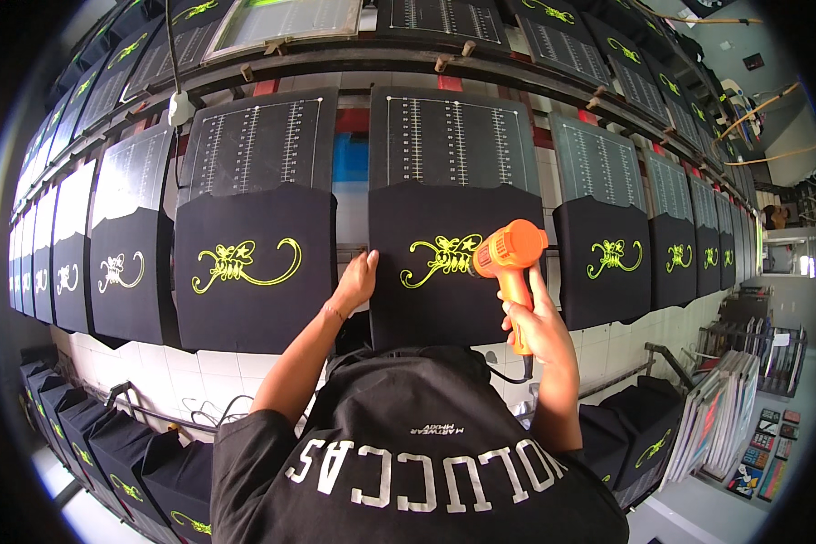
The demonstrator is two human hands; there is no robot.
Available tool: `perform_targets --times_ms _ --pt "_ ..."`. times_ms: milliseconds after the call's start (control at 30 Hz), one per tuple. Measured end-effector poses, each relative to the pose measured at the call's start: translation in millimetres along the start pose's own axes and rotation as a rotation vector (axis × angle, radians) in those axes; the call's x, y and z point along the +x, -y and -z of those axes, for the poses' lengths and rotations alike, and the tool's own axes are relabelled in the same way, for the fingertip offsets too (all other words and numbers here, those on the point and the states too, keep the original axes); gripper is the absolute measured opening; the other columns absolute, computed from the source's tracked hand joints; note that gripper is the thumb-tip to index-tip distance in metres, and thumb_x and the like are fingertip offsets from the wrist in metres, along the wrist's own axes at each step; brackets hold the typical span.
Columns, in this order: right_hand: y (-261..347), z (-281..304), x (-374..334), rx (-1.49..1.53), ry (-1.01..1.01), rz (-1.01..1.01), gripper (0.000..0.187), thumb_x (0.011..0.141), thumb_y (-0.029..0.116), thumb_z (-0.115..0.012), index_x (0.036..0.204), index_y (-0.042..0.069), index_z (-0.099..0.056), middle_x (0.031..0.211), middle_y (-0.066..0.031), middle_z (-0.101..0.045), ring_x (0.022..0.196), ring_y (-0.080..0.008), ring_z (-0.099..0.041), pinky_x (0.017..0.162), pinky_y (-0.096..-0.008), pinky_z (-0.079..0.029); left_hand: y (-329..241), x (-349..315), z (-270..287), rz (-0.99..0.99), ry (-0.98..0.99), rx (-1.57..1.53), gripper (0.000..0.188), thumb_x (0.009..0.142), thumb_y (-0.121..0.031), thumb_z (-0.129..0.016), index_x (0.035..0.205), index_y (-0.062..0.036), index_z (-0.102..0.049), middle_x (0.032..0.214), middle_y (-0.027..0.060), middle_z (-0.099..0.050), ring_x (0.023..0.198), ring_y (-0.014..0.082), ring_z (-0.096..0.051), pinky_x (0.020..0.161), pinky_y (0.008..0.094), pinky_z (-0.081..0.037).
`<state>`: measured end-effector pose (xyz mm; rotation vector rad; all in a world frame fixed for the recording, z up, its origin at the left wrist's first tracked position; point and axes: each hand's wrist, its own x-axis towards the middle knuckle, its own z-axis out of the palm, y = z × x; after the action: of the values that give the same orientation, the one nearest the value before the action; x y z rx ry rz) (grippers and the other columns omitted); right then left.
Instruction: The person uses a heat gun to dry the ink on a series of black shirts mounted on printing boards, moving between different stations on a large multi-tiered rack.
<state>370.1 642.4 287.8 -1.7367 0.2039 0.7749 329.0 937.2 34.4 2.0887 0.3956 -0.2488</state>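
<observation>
Right hand (539,326) grip closed round orange heat gun (510,258) — left hand (356,281) flat, open on black shirt (444,272).

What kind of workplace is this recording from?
Most likely a screen-printing shop for garments. A long row of black shirts lies on printing boards, each with a yellow-green design, and the right hand aims an orange heat gun at one print.

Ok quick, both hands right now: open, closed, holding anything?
Left hand: open, holding nothing, resting on the edge of the black shirt.
Right hand: closed around the handle of the orange heat gun.
</observation>
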Motion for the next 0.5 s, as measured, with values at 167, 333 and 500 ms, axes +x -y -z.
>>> perform_targets --times_ms 167,333,500 --pt "-4 8 -7 0.007 -0.025 -0.024 0.086 0.09 0.007 -0.056 0.157 0.018 -0.003 0.117 -0.0143 -0.058 0.068 -0.0124 -0.059 0.052 -0.0259 -0.051 -7 10 2 -0.017 -0.071 -0.008 0.055 0.105 -0.04 -0.03 0.101 0.0101 -0.054 0.104 0.0345 -0.058 0.105 0.049 -0.053 0.092 0.0507 -0.042" --pt "-6 3 0 -0.003 0.001 0.006 0.087 0.091 0.008 -0.056 0.157 0.019 -0.001 0.117 -0.0147 -0.058 0.068 -0.0125 -0.059 0.052 -0.0263 -0.051 1 -25 -5 -0.05 -0.007 -0.003 0.05 0.104 -0.036 -0.035 0.096 0.009 -0.053 0.097 0.0338 -0.059 0.097 0.0503 -0.054 0.085 0.0525 -0.043" --pt "-2 -5 3 0.028 0.043 0.005 0.088 0.089 0.004 -0.056 0.157 0.02 -0.004 0.11 -0.0117 -0.057 0.067 -0.0121 -0.059 0.052 -0.0266 -0.052 -4 -76 -1 -0.034 0.139 0.029 0.045 0.104 -0.034 -0.039 0.091 0.0071 -0.052 0.089 0.0316 -0.057 0.091 0.0494 -0.054 0.08 0.0522 -0.042"
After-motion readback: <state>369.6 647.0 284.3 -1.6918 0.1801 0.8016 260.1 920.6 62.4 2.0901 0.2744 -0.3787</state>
